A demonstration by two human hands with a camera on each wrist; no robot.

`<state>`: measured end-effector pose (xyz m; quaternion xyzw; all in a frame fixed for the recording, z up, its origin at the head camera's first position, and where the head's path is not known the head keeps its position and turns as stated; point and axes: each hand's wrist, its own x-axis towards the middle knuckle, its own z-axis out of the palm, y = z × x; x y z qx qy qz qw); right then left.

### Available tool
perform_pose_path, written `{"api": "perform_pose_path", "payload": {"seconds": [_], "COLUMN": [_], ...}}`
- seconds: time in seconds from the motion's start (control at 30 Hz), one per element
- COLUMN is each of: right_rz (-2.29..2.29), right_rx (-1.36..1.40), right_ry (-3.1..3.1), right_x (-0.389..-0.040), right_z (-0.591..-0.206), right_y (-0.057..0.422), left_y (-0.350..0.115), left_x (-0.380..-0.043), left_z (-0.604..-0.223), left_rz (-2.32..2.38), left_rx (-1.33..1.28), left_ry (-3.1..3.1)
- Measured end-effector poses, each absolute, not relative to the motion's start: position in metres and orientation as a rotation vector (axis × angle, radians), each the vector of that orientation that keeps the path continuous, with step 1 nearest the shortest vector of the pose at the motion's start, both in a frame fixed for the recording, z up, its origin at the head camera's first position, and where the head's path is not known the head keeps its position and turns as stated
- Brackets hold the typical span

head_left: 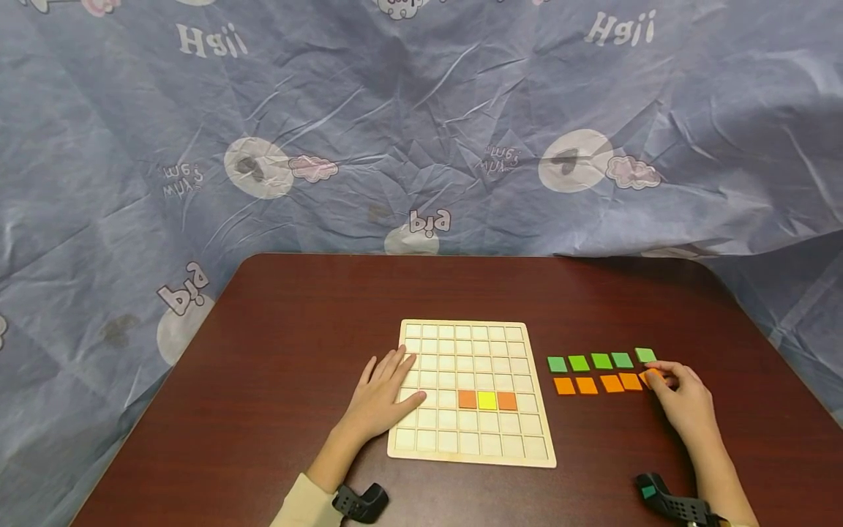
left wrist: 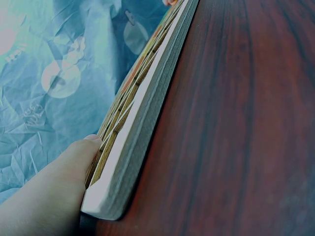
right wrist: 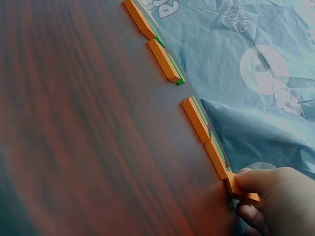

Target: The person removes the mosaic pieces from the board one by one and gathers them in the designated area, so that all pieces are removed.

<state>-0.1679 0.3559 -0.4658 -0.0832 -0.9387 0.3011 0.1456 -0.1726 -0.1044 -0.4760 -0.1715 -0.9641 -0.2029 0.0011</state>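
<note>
A pale wooden grid board (head_left: 471, 448) lies on the table, with a yellow tile (head_left: 486, 400) between two darker orange tiles in one row. My left hand (head_left: 382, 399) rests on the board's left edge with its fingers spread; its thumb (left wrist: 88, 147) lies on the rim in the left wrist view. To the right of the board, my right hand (head_left: 685, 399) pinches an orange tile (right wrist: 236, 187) between thumb and fingers, at the right end of a row of orange tiles (head_left: 587, 386). That tile looks slightly tilted. Behind runs a row of green tiles (head_left: 601, 361).
The dark reddish-brown table (head_left: 316, 307) reaches back to a wrinkled grey-blue cloth (head_left: 395, 110) with printed figures. Black bands sit on both wrists, such as the left wristband (head_left: 361, 503).
</note>
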Motion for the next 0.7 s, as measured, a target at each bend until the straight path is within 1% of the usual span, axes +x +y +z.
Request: {"api": "perform_pose_path", "payload": {"seconds": [0.3,0.7], "right_rz": [0.838,0.835], "right_rx": [-0.199,-0.267], "right_ry": [-2.734,-2.705], "right_x": [-0.1655,-0.1659], "right_z": [-0.4666,-0.4681], "right_y": [0.3558,0.3526], "left_y": [-0.1047,-0.1043], "left_x": [-0.1718,-0.1716], "left_z": [-0.4748,-0.4752], "left_rz": [-0.663,-0.648], "left_rx": [-0.546,-0.534], "left_ry": [-3.015,-3.027]}}
